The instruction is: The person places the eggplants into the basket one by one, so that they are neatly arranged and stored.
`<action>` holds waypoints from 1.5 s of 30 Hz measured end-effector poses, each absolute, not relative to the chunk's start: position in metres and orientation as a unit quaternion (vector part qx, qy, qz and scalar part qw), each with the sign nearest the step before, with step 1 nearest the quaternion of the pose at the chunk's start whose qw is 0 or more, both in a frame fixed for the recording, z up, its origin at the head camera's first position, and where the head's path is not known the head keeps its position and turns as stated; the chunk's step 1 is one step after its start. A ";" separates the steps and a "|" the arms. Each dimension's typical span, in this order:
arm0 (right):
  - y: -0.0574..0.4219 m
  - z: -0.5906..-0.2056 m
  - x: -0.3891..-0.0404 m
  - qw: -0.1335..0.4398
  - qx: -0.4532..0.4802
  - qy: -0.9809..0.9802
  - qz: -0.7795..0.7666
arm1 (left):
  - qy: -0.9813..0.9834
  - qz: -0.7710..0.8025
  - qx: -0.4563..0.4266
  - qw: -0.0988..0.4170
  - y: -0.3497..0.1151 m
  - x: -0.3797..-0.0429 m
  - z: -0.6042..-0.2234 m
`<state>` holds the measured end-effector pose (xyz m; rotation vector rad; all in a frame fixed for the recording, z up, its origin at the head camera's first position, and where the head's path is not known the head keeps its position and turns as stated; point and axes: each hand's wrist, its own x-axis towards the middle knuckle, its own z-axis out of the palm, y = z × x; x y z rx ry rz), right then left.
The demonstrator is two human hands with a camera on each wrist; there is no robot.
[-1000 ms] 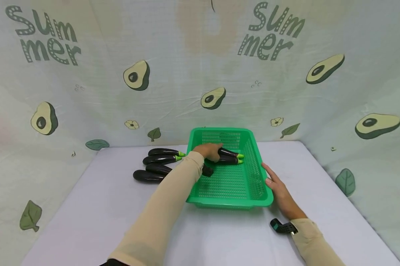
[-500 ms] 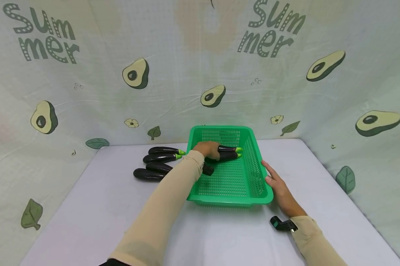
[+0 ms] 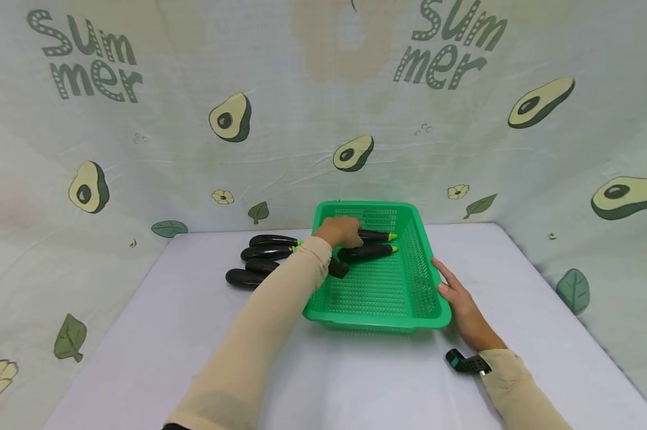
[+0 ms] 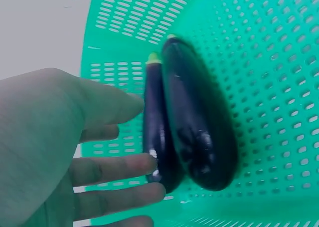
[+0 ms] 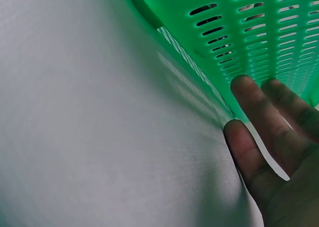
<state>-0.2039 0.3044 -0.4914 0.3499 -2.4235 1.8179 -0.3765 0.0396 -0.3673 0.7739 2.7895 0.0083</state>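
Two glossy dark eggplants, one at the back (image 3: 376, 236) and a thicker one (image 3: 367, 252) in front, lie side by side in the green plastic basket (image 3: 377, 324). My left hand (image 3: 342, 232) is over the basket's left back part. In the left wrist view its fingers (image 4: 119, 167) are extended beside the slimmer eggplant (image 4: 158, 107), the fingertips overlapping it; whether they touch it I cannot tell. The thicker eggplant (image 4: 199, 117) leans against the slimmer one. My right hand (image 3: 465, 304) rests against the basket's right side, fingers (image 5: 264, 117) extended along the slotted wall.
Several more eggplants (image 3: 267, 253) lie on the white tabletop (image 3: 194, 334) left of the basket, partly behind my left sleeve. A printed cloth backdrop (image 3: 280, 119) rises at the table's back edge. A black strap device (image 3: 465, 362) sits at my right wrist.
My left hand has lifted slightly off the eggplants, leaving more of the front one showing. The eggplants in the basket have shifted a little. My right hand stays at the basket's side.
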 end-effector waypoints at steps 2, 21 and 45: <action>0.305 -0.492 -0.204 0.046 0.113 -0.796 0.593 | 0.955 0.007 0.272 0.121 0.037 -0.375 -0.364; 0.310 -0.490 -0.198 0.061 0.129 -0.794 0.591 | 0.940 0.139 0.305 0.057 -0.022 -0.345 -0.338; 0.300 -0.488 -0.196 0.050 0.129 -0.796 0.589 | 0.937 0.237 0.252 -0.040 -0.132 -0.296 -0.369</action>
